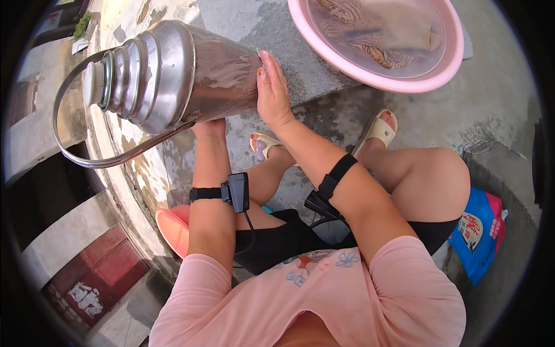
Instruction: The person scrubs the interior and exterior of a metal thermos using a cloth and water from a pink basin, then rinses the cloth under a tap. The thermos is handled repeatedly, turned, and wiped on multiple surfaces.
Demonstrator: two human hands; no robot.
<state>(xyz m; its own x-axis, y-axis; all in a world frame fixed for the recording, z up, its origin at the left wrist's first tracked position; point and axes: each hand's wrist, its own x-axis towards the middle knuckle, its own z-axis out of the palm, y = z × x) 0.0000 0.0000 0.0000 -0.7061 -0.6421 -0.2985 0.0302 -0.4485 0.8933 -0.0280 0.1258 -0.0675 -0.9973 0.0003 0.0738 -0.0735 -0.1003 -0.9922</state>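
Observation:
A large metal thermos flask (222,72) lies tilted on its side in front of me, its pale stopper (93,84) pointing left. Its surface looks wet and streaked. The curved metal handle (63,136) loops out around the stopper end. From below, my left hand (210,128) supports the flask's body; its fingers are hidden behind the metal. My right hand (273,92) presses against the base end, fingers long and close together along the rim.
A pink basin (300,40) with cloudy water and patterned cloth (370,37) stands on a grey stone slab (315,81) at the far right. An orange-pink basin (173,228) is beside my left forearm. Right of my knee lies a blue and pink bag (477,231).

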